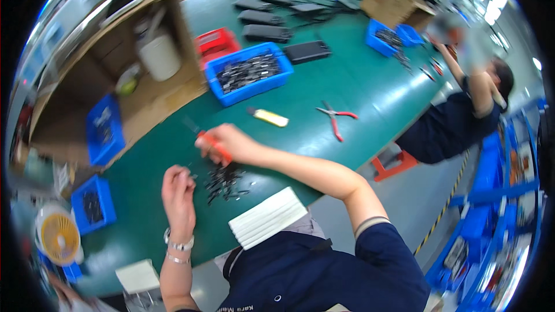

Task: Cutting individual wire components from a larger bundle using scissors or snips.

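Right hand [232,143] grips orange-handled tool [216,147]; left hand [178,192] curled, contents unclear; black parts [222,184] near both

A white jug [159,58] stands inside an open cardboard box [167,98].

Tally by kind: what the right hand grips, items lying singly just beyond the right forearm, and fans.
Orange-handled tool in the right hand: 1
Red-handled pliers: 1
Yellow-and-white item, kind unclear: 1
Fan: 1
Total: 4

The orange-handled tool [219,149] blurs toward its tip, the black pieces [222,184] too small to identify.
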Demonstrator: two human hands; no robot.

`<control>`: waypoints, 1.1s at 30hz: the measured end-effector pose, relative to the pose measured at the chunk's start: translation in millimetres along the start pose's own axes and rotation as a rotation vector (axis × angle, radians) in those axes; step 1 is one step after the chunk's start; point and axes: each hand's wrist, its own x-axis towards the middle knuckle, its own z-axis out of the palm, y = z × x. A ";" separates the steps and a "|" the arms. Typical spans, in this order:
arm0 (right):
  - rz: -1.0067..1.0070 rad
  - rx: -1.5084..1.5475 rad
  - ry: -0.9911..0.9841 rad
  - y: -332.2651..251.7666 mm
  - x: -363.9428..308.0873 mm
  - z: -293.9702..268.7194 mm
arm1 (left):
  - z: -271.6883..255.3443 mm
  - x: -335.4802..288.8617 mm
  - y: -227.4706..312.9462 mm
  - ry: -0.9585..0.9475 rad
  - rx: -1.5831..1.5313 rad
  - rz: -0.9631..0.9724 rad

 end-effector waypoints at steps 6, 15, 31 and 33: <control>0.004 0.012 0.138 -5.1 31.6 -16.1 | -1.4 6.6 6.0 -0.028 -0.026 -0.036; -0.076 0.082 -0.020 21.3 -46.2 17.4 | -7.7 -0.6 9.4 -0.069 -0.063 -0.090; -0.436 -0.550 0.191 25.6 -54.1 15.5 | 5.9 -3.6 -2.8 -0.074 -0.009 -0.041; -0.420 -0.549 0.186 26.4 -53.5 16.5 | 5.6 -3.3 -3.2 -0.093 -0.016 -0.045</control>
